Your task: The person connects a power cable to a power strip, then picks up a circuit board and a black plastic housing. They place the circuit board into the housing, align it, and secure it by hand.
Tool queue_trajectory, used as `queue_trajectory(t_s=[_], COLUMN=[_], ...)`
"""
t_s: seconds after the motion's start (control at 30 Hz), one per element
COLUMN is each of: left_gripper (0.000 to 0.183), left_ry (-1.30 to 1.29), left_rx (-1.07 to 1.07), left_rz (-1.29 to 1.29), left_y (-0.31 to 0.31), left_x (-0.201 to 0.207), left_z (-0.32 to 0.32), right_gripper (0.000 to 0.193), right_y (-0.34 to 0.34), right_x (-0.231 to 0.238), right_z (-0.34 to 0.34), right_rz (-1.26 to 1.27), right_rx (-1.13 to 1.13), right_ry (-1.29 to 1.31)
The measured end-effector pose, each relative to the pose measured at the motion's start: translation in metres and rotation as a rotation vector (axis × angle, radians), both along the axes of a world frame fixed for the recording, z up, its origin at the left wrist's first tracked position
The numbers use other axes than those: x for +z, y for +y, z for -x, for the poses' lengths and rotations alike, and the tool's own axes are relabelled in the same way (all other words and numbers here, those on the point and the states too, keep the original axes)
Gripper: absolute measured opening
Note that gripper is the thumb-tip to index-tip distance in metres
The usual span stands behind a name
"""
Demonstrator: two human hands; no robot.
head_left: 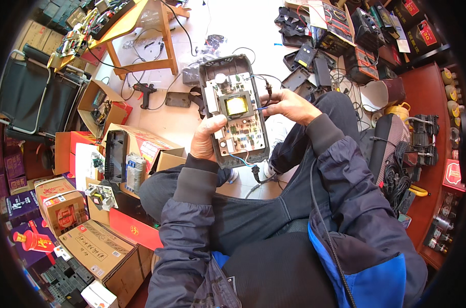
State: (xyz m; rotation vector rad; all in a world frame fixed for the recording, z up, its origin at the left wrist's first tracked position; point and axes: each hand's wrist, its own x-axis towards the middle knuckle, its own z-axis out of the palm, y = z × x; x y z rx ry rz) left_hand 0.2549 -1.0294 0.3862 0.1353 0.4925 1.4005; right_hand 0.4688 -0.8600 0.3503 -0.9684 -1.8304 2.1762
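Note:
In front of me my left hand [207, 137] grips an open black plastic charger-like case [228, 62] by its left side, thumb over the edge. Inside sits a pale circuit board [239, 134] with a yellow-wrapped transformer [237, 106] at its middle. At the case's right side my right hand [293, 107] has its fingers closed on a thin blue wire [262, 108]. Close to those fingers hangs a black cable [268, 91], running from the top right of the board. A second black cord [256, 174] comes off the lower end, where blue and red wires show.
Cardboard boxes [97, 249] crowd my left, with another open circuit board [102, 196] among them. A black heat gun or drill-like tool [146, 92] lies on the floor ahead, near a wooden stool [146, 61]. Black case parts [305, 61] pile up at far right, beside a reddish cabinet [423, 97].

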Motion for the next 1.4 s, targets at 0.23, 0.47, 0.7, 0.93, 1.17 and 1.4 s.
queue_trajectory(t_s=[0.23, 0.47, 0.7, 0.93, 1.17, 1.4], left_gripper=[0.065, 0.066, 0.08, 0.085, 0.084, 0.099], left_ry=[-0.003, -0.009, 0.06, 0.096, -0.039, 0.001], left_rx=[0.014, -0.034, -0.158, -0.165, -0.158, -0.061], left_rz=[0.001, 0.018, -0.016, -0.049, -0.045, -0.107], left_y=[0.0, 0.0, -0.004, -0.007, -0.007, 0.004], left_x=[0.0, 0.004, 0.013, 0.009, 0.012, 0.02], left_z=[0.001, 0.0, -0.003, -0.004, -0.006, -0.002], right_gripper=[0.025, 0.025, 0.023, 0.029, 0.054, 0.063], right_y=[0.0, 0.026, 0.072, 0.076, 0.06, 0.046], right_x=[0.024, 0.082, 0.112, 0.084, 0.064, 0.047], right_z=[-0.013, -0.009, 0.013, 0.035, 0.031, 0.002], right_rz=[-0.248, -0.835, -1.567, -1.437, -1.226, -0.394], right_rx=[-0.225, -0.388, 0.038, 0.084, -0.016, -0.043], right_ry=[0.054, 0.137, -0.035, 0.044, 0.013, -0.182])
